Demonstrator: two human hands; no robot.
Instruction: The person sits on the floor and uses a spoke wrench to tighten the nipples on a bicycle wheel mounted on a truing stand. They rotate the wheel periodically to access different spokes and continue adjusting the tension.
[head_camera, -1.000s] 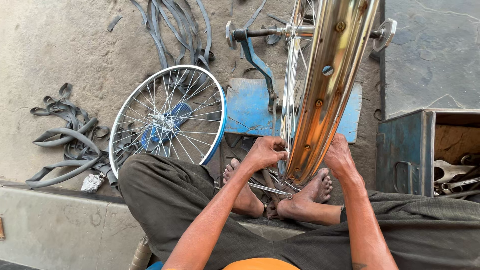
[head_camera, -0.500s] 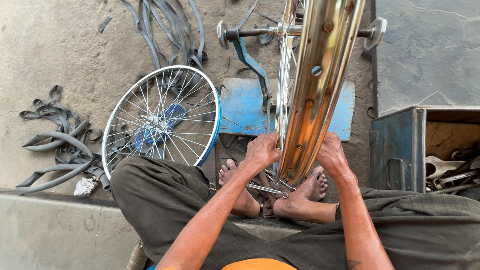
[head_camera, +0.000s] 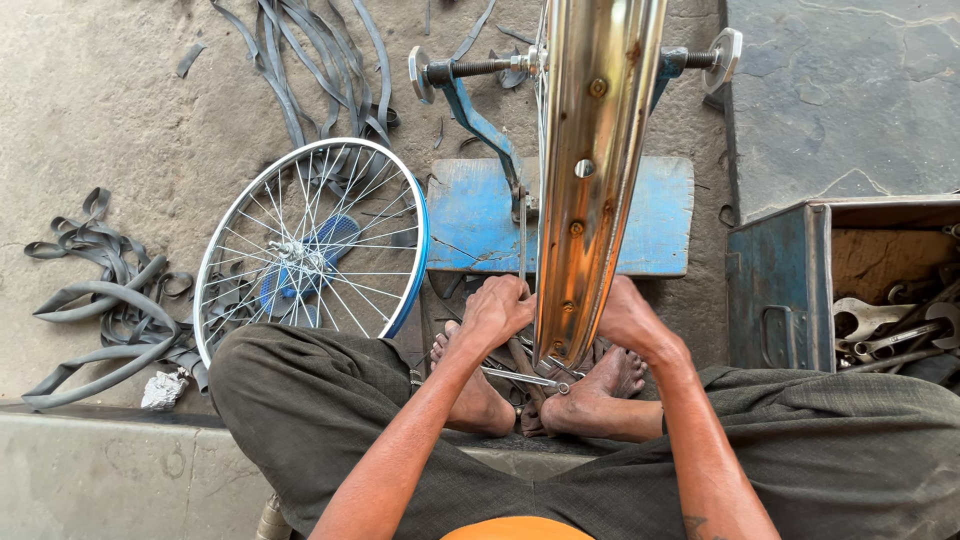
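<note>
**Both hands at the gold rim on the truing stand**

Your left hand (head_camera: 497, 312) is closed on the spokes (head_camera: 522, 250) just left of the gold wheel rim (head_camera: 590, 180); your right hand (head_camera: 628, 318) presses against the rim's right side, though you cannot tell how its fingers grip. The rim stands upright on its axle in the blue stand (head_camera: 470, 105), above the blue board (head_camera: 470, 215) at the middle of the ground. Your bare feet (head_camera: 590, 395) rest below it. A second wheel (head_camera: 315, 245) with a blue rim lies flat off the board's left edge, rubber strips (head_camera: 100, 300) beyond it. A toolbox (head_camera: 790, 285) of wrenches sits off the right edge.
</note>
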